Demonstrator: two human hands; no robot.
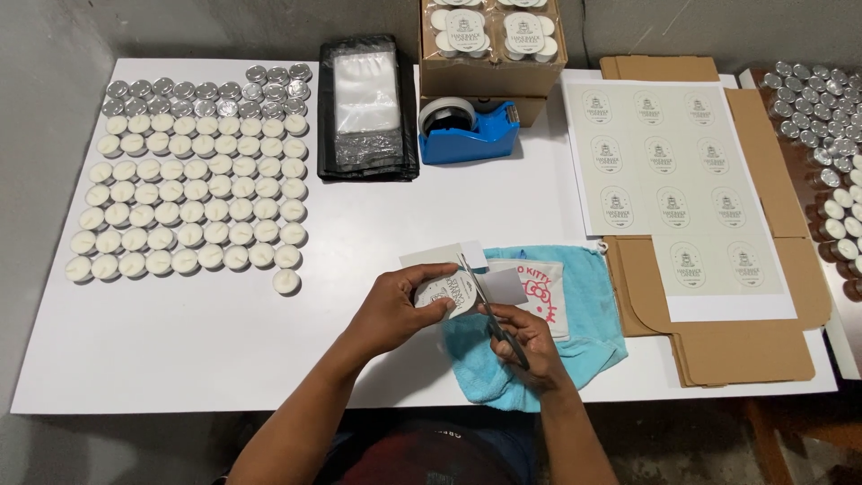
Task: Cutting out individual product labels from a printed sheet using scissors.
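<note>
Your left hand (395, 305) pinches a small printed paper label (449, 292) just above the near edge of the light blue cloth (588, 328), while your right hand (530, 346) works dark scissors (494, 319) into it over the cloth. Right of the cloth, a sheet of uncut labels (682, 180) lies on flattened cardboard (754, 350). Far left of the cloth, rows of white tealight candles (189, 193) stand.

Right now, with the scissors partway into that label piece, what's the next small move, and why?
Probably turn the label piece a little with the left hand and close the scissors in the right hand again: the blades sit at the label's edge, and white paper margin still hangs beyond it.
</note>
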